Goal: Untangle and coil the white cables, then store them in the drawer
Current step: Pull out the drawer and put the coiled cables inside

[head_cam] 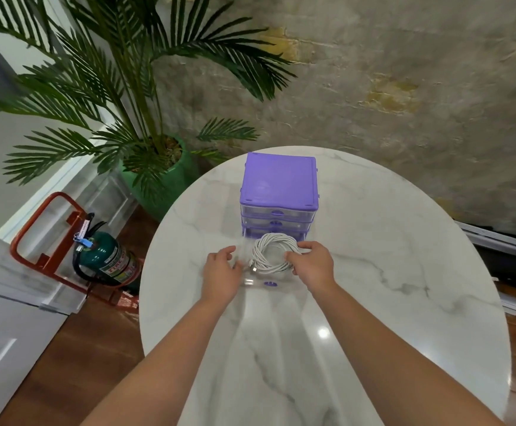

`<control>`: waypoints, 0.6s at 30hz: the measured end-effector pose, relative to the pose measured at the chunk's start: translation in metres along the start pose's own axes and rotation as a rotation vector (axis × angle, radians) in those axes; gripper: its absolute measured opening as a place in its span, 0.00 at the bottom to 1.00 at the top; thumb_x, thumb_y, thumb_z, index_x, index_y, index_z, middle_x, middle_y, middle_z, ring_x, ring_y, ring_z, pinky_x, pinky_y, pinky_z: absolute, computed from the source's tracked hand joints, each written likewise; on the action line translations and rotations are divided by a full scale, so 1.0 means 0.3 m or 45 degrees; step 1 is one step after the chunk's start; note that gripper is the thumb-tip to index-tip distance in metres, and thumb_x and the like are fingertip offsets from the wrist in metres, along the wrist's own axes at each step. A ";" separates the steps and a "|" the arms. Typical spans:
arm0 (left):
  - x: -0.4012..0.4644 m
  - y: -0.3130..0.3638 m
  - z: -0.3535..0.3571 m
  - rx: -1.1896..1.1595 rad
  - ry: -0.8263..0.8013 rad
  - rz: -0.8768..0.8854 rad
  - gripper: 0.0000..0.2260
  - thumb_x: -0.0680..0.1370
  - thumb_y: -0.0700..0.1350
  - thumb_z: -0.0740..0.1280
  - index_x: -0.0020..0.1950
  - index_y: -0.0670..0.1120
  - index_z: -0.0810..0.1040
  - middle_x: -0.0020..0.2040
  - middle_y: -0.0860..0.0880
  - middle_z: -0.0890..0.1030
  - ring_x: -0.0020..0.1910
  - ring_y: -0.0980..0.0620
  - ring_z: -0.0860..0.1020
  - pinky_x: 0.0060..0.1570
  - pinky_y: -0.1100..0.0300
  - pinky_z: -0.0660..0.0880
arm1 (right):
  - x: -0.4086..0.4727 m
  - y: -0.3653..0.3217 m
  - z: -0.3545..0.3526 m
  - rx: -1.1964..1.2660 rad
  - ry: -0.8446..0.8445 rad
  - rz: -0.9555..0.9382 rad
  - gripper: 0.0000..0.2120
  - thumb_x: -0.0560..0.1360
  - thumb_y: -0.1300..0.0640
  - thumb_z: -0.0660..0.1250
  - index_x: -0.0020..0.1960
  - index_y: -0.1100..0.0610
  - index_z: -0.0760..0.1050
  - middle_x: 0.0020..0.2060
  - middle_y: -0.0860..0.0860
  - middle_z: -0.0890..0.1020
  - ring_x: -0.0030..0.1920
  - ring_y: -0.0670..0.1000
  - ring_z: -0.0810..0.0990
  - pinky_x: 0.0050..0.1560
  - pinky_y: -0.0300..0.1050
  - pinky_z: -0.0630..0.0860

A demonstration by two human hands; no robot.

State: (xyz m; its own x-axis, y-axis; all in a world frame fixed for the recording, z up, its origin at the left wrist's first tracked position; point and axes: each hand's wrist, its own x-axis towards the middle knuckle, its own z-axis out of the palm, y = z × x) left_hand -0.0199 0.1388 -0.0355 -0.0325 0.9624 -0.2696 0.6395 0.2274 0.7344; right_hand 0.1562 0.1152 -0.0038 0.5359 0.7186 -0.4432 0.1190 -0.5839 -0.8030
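Home interior, potted palm [146,96], marble table [373,302]

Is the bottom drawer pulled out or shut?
Pulled out: the clear bottom drawer sticks forward from the purple drawer unit, with the coiled white cable inside it.

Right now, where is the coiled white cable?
In the head view the coiled white cable lies inside the pulled-out clear drawer, in front of the purple organizer, between the left hand and right hand.
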 end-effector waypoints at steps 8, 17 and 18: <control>0.009 -0.016 0.023 -0.007 -0.085 0.083 0.17 0.79 0.38 0.63 0.69 0.45 0.74 0.59 0.44 0.76 0.47 0.54 0.76 0.47 0.72 0.65 | 0.017 -0.001 0.050 -0.332 0.112 -0.134 0.16 0.74 0.59 0.69 0.61 0.61 0.75 0.60 0.55 0.68 0.37 0.55 0.76 0.43 0.43 0.74; 0.017 -0.032 0.024 -0.036 -0.097 0.083 0.16 0.79 0.40 0.65 0.67 0.46 0.75 0.56 0.45 0.78 0.45 0.53 0.77 0.47 0.68 0.68 | -0.028 0.055 0.037 -0.914 0.009 -0.565 0.12 0.77 0.56 0.61 0.56 0.57 0.78 0.57 0.54 0.74 0.51 0.54 0.77 0.49 0.44 0.74; 0.016 -0.030 0.025 -0.038 -0.097 0.086 0.16 0.79 0.40 0.65 0.67 0.46 0.75 0.56 0.45 0.79 0.45 0.53 0.77 0.47 0.67 0.68 | -0.030 0.062 0.036 -1.038 0.001 -0.619 0.14 0.76 0.55 0.61 0.58 0.56 0.79 0.57 0.54 0.75 0.55 0.54 0.75 0.53 0.44 0.73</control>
State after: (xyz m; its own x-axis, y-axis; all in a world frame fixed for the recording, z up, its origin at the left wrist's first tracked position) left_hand -0.0201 0.1403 -0.0482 0.0695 0.9618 -0.2648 0.6151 0.1677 0.7704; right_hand 0.1447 0.1019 -0.0192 0.2746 0.9524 -0.1328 0.8761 -0.3047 -0.3736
